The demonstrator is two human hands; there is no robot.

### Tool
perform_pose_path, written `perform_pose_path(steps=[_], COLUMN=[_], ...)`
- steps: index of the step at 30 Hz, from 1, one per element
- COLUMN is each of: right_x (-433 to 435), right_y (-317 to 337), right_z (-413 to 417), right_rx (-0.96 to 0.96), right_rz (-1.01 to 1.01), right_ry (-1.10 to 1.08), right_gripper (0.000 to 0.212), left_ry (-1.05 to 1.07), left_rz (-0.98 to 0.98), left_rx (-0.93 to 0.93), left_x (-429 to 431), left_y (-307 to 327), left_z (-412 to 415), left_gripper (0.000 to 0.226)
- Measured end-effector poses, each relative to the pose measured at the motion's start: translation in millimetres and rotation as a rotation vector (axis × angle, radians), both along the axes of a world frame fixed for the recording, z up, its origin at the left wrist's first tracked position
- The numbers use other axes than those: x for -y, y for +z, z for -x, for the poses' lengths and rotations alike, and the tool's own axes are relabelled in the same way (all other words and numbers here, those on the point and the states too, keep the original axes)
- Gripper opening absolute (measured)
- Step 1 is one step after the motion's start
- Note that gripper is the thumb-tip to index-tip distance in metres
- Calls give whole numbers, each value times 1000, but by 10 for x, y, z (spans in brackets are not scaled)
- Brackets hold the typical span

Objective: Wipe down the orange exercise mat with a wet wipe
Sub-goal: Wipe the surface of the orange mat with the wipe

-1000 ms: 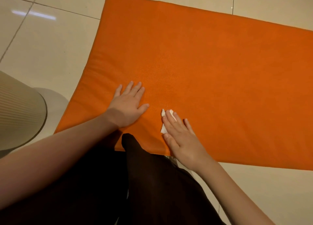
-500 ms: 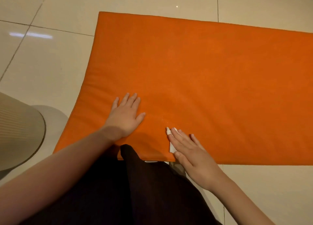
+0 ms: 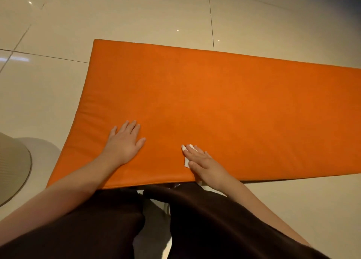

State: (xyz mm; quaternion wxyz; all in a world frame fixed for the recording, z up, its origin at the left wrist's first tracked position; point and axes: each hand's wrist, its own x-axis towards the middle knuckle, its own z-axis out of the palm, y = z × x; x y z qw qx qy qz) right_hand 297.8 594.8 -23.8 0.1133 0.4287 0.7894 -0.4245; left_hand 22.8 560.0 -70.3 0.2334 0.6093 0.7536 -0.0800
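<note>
The floor (image 3: 136, 14) beneath me is glossy cream tile with thin grout lines. The orange mat (image 3: 224, 102) lies flat on it, from centre frame to the right edge. A beige ribbed object (image 3: 11, 165) stands at lower left.

mat (image 3: 224, 106): orange, padded, rectangular; lies flat on the pale tiled floor (image 3: 136, 14), its right end running out of view.
wipe (image 3: 187, 162): small, white; pressed flat on the mat close to its near edge, mostly hidden under the right hand (image 3: 206, 166), showing at the fingertips and beside the thumb.
</note>
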Motion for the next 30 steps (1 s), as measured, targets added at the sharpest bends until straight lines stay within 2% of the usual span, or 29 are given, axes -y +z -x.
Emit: perform_pose_path(steps=[6, 9, 12, 16, 19, 23, 28, 30], right_x=[15, -203, -202, -52, -283, -450, -202, -319], right_y=[43, -137, -226, -125, -165, -326, -217, -242], right_z=[-95, -25, 184, 138, 113, 367, 351, 298], right_rx=[-50, 17, 22, -82, 0, 177, 72, 104], right_rz=[11, -103, -122, -72, -120, -298, -234, -224], right_ry=[175, 81, 31, 195, 218, 98, 265, 285], right_gripper=[51, 51, 52, 50, 51, 54, 58, 60], left_ry=[18, 16, 19, -2, 49, 45, 36, 29], left_rz=[26, 25, 5, -2, -48, -55, -33, -20], left_rx=[-5, -23, -13, -41, 0, 19, 3, -4], left_x=[-42, -64, -26, -109, -243, -225, -207, -207], left_y=[-38, -62, -97, -63, -53, -162, -166, -179], left_z=[17, 17, 15, 44, 10, -69, -68, -79], left_gripper=[63, 63, 63, 61, 56, 63, 63, 63])
